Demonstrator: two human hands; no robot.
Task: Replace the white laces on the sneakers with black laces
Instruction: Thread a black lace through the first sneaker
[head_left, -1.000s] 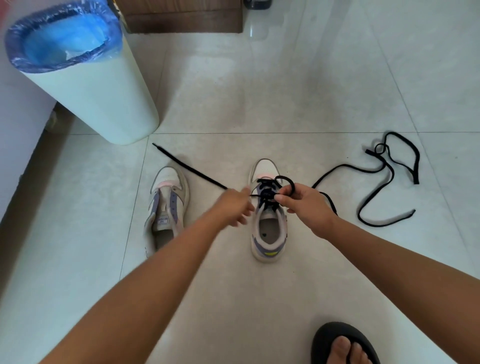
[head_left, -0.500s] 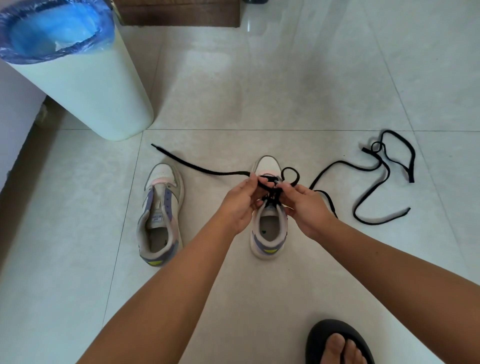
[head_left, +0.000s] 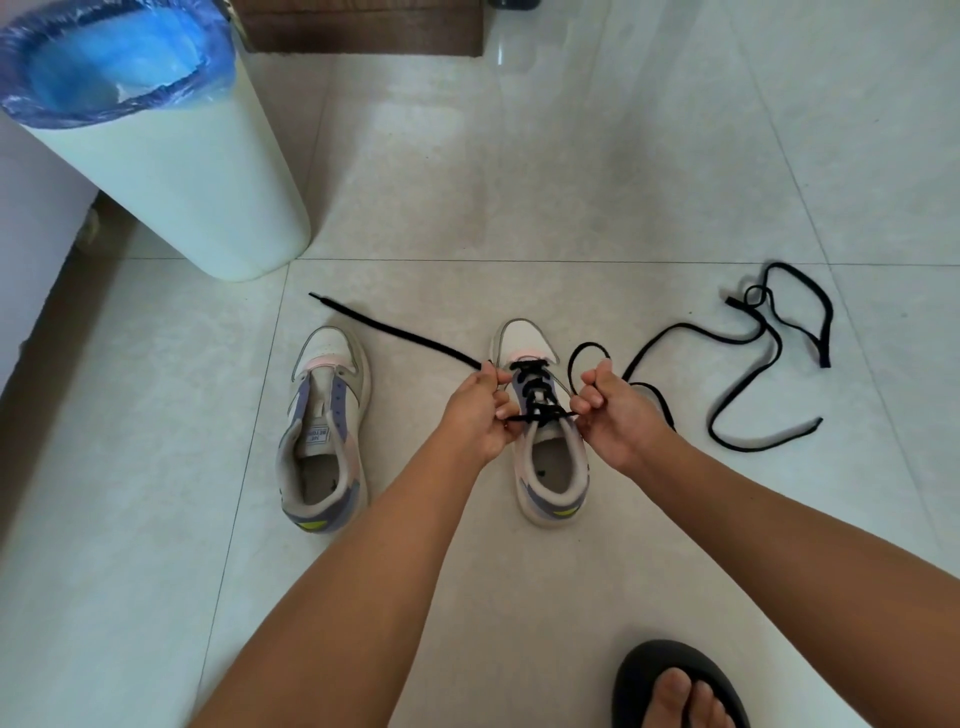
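Right sneaker (head_left: 545, 457) looks fully laced in black, left hand (head_left: 475, 410) and right hand (head_left: 613, 410) each pinching a black lace (head_left: 395, 330) end apart, left sneaker (head_left: 324, 431) still bare.

Bare forearms without sleeves, bare hands, black slide sandal (head_left: 644, 670) on one foot

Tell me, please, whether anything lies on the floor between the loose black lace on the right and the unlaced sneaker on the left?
Yes: the laced sneaker and both hands stand between the loose black lace and the unlaced sneaker. The left hand and right hand each grip its lace ends.
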